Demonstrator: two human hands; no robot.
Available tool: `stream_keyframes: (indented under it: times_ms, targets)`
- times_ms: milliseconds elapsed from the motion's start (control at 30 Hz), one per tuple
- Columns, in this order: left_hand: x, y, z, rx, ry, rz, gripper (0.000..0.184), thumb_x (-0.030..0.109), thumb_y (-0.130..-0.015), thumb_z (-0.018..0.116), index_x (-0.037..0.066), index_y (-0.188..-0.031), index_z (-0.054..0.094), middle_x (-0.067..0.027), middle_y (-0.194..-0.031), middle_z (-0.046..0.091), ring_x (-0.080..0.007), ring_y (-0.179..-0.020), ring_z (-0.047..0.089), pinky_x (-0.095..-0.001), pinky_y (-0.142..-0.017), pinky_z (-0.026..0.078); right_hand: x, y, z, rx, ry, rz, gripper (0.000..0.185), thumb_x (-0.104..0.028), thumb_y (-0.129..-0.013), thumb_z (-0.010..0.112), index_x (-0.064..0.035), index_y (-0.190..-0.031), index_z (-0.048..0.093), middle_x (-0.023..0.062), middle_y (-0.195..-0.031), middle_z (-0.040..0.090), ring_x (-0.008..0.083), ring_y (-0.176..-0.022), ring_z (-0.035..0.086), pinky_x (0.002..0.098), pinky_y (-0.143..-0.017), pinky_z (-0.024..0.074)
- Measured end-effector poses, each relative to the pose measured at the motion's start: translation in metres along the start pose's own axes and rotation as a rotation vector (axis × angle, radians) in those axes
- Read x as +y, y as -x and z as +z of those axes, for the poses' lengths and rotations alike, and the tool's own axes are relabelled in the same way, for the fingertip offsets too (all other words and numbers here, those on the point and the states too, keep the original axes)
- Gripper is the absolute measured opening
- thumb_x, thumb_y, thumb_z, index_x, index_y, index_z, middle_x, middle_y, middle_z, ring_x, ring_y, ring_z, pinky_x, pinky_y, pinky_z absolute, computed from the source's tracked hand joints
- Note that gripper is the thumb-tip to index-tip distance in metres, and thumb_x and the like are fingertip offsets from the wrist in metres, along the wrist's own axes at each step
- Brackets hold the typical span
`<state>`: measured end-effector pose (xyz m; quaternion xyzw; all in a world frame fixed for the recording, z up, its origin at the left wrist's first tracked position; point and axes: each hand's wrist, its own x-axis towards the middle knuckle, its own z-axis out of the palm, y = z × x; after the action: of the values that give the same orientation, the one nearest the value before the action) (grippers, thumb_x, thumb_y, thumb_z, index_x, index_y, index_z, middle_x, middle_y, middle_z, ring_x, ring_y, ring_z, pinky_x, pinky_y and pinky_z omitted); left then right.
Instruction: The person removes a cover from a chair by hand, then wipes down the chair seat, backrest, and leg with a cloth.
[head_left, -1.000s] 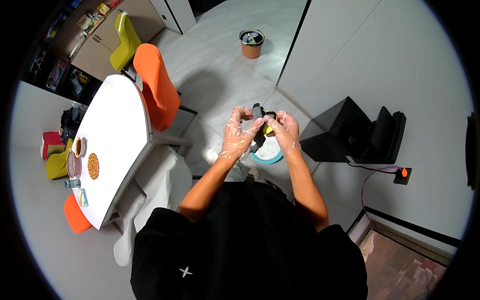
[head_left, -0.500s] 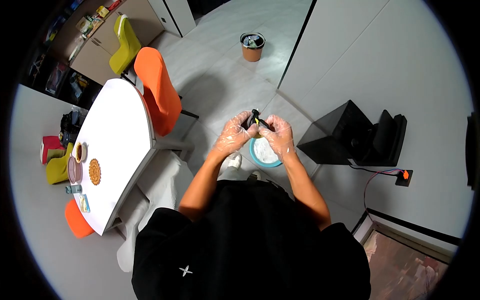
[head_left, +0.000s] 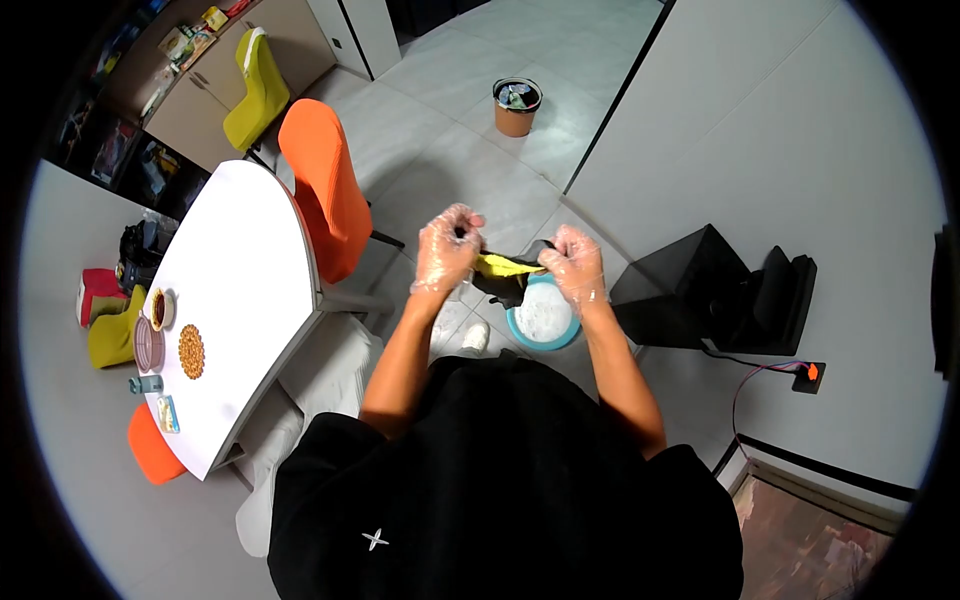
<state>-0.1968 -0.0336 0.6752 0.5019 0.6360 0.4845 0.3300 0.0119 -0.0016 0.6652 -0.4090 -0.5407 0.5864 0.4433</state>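
Note:
Stretched between my two hands is a small black cloth item [head_left: 506, 267] with a bright yellow band along its upper part. I cannot make out its exact kind. My left hand [head_left: 447, 252], in a clear plastic glove, is closed on its left end. At the other end, the fingers of my right hand [head_left: 577, 268], gloved the same way, pinch the cloth. Below my right hand a blue basin [head_left: 546, 346] stands on the floor, filled with white, foamy-looking contents. Part of the basin is hidden by the cloth and my right hand.
On the left is a white table [head_left: 245, 300] with a brown round mat [head_left: 191, 352], a bowl and a basket. An orange chair [head_left: 325, 190] stands beside it. A brown bucket [head_left: 515, 122] is ahead on the floor. To the right sits a black box [head_left: 672, 285] by the wall.
My hands have moved apart, and the bunched black cloth is now pulled out between them with its yellow band showing. The view has shifted slightly.

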Motion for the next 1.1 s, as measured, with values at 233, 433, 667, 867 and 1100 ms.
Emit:
stream_keyframes:
  times_ms: [233, 433, 667, 867, 1100]
  targets:
    - [-0.013, -0.013, -0.028, -0.104, 0.162, -0.068, 0.024, -0.002, -0.085, 0.056, -0.002, -0.108, 0.062, -0.0062, -0.083, 0.063, -0.0116, -0.074, 0.061, -0.0269, -0.071, 0.050, -0.011, -0.019, 0.005, 0.167, -0.218, 0.083, 0.024, 0.004, -0.087, 0.060, -0.0090, -0.076, 0.043, -0.0025, -0.077, 0.041, 0.0072, -0.066, 0.049, 0.0302, -0.062, 0.0623]
    - [0.016, 0.008, -0.001, -0.247, -0.037, 0.186, 0.069, 0.015, -0.082, 0.079, 0.006, -0.142, 0.047, -0.0142, -0.116, 0.065, -0.0251, -0.104, 0.065, -0.0410, -0.090, 0.052, -0.013, -0.019, 0.037, 0.190, -0.314, 0.118, 0.014, 0.001, -0.088, 0.064, -0.0051, -0.082, 0.053, 0.0015, -0.086, 0.054, 0.0100, -0.073, 0.059, 0.0303, -0.070, 0.0608]
    - [-0.027, -0.009, -0.005, 0.027, -0.498, 0.256, 0.033, 0.006, -0.073, 0.075, 0.008, -0.105, 0.070, -0.0146, -0.096, 0.071, -0.0345, -0.092, 0.068, -0.0421, -0.081, 0.054, 0.007, -0.032, 0.029, 0.338, 0.150, -0.272, 0.006, -0.003, -0.087, 0.064, -0.0039, -0.084, 0.059, 0.0110, -0.098, 0.068, 0.0124, -0.077, 0.062, 0.0278, -0.067, 0.0566]
    - [-0.039, -0.032, -0.045, 0.206, -0.488, 0.243, 0.027, -0.001, -0.073, 0.062, 0.008, -0.096, 0.071, -0.0149, -0.091, 0.071, -0.0363, -0.090, 0.068, -0.0439, -0.081, 0.053, -0.017, -0.036, 0.012, 0.197, -0.217, 0.151, 0.009, -0.010, -0.092, 0.053, -0.0049, -0.085, 0.056, 0.0177, -0.108, 0.069, 0.0192, -0.075, 0.067, 0.0313, -0.066, 0.0585]
    - [-0.040, -0.055, -0.055, 0.278, -0.342, 0.187, 0.036, -0.009, -0.074, 0.055, 0.004, -0.105, 0.068, -0.0179, -0.095, 0.072, -0.0345, -0.093, 0.070, -0.0398, -0.085, 0.054, -0.024, -0.047, 0.001, 0.115, -0.078, 0.217, 0.016, -0.012, -0.090, 0.069, -0.0023, -0.101, 0.062, 0.0077, -0.095, 0.065, 0.0165, -0.079, 0.066, 0.0320, -0.080, 0.0568]
